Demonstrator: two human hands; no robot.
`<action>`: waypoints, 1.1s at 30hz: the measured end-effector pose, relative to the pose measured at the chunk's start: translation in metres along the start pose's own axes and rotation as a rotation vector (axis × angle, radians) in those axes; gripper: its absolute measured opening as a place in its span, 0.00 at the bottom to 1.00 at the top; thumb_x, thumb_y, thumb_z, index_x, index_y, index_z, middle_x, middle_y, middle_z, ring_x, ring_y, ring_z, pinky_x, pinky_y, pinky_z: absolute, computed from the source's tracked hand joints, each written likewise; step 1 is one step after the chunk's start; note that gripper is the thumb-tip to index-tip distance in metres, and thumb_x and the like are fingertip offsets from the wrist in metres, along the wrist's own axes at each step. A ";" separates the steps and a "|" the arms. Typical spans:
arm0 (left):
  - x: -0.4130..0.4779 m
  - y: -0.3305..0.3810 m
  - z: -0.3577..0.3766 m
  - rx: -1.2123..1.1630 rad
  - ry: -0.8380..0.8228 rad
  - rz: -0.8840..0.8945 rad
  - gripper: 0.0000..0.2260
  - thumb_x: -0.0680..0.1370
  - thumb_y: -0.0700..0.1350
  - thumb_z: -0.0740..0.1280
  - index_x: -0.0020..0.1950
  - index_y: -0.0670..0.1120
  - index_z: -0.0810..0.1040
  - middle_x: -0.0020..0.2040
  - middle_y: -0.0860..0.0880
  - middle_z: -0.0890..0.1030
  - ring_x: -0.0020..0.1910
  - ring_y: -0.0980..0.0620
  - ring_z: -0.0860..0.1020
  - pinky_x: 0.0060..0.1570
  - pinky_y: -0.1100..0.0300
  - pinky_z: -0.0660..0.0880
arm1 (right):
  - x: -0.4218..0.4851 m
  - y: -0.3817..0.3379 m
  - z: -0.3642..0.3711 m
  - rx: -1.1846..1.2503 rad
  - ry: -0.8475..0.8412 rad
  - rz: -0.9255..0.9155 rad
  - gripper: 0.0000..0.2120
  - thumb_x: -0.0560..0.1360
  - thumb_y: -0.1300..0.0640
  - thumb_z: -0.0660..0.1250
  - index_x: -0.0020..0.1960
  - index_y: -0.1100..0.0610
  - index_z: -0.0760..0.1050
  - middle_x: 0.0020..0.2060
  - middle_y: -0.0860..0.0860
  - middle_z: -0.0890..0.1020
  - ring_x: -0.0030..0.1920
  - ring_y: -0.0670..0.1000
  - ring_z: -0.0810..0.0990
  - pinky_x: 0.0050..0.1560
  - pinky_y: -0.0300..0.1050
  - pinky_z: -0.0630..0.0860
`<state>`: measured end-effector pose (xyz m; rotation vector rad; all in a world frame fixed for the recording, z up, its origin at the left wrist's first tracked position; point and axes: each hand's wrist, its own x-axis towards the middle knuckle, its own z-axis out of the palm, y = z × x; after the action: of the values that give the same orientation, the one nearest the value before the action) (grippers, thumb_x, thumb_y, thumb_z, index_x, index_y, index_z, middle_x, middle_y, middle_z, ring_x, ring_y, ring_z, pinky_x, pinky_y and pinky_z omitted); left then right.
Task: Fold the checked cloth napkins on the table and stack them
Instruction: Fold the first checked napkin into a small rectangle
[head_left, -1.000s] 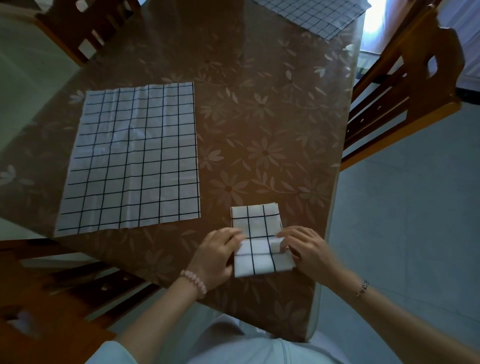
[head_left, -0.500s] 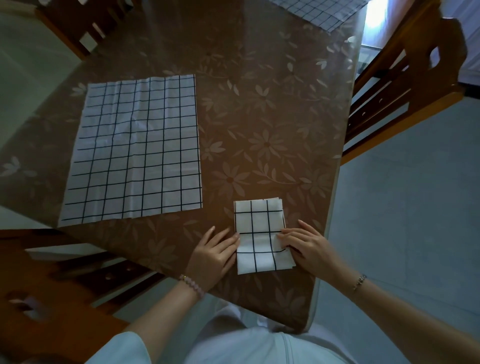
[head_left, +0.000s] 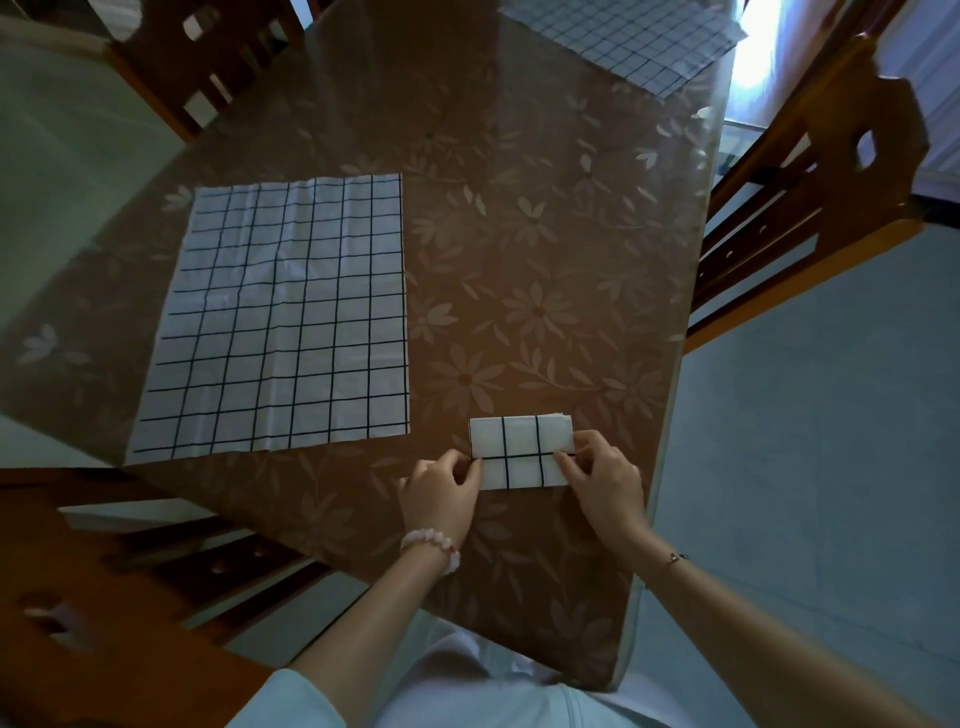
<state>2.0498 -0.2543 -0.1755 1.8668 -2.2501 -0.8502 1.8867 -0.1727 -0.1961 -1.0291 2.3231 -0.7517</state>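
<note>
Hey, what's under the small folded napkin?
Only the table shows around the folded napkin; the left hand and right hand pinch its ends. Anything directly beneath is covered.

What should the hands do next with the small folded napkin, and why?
Probably press the folded napkin flat and let go: the left hand and right hand pinch its two ends, it is already a small rectangle, and the flat napkin to its left lies unfolded.

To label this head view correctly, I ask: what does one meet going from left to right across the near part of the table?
Unfolded checked napkin → left hand → folded napkin → right hand
</note>
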 end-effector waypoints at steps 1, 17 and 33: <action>0.001 0.002 0.000 0.005 -0.005 -0.026 0.12 0.78 0.55 0.58 0.48 0.49 0.77 0.43 0.51 0.79 0.51 0.51 0.74 0.52 0.57 0.63 | 0.002 -0.002 0.001 -0.015 0.004 0.016 0.13 0.75 0.45 0.63 0.55 0.51 0.74 0.39 0.46 0.79 0.43 0.48 0.77 0.53 0.55 0.74; 0.025 -0.001 0.023 0.429 0.034 0.695 0.22 0.76 0.44 0.53 0.69 0.41 0.67 0.70 0.45 0.69 0.70 0.46 0.66 0.69 0.47 0.61 | 0.009 -0.011 0.021 -0.416 -0.031 -0.501 0.23 0.79 0.51 0.50 0.73 0.53 0.61 0.72 0.48 0.64 0.73 0.50 0.59 0.73 0.58 0.53; 0.041 0.001 -0.018 -0.200 -0.017 0.322 0.20 0.81 0.43 0.54 0.73 0.44 0.59 0.73 0.50 0.63 0.72 0.52 0.61 0.69 0.61 0.58 | 0.009 -0.020 0.004 -0.013 -0.035 -0.213 0.21 0.80 0.56 0.55 0.73 0.52 0.61 0.73 0.44 0.59 0.74 0.45 0.52 0.73 0.43 0.51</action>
<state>2.0467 -0.2987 -0.1712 1.3703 -2.2903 -0.9925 1.8941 -0.1925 -0.1880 -1.3004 2.2147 -0.7928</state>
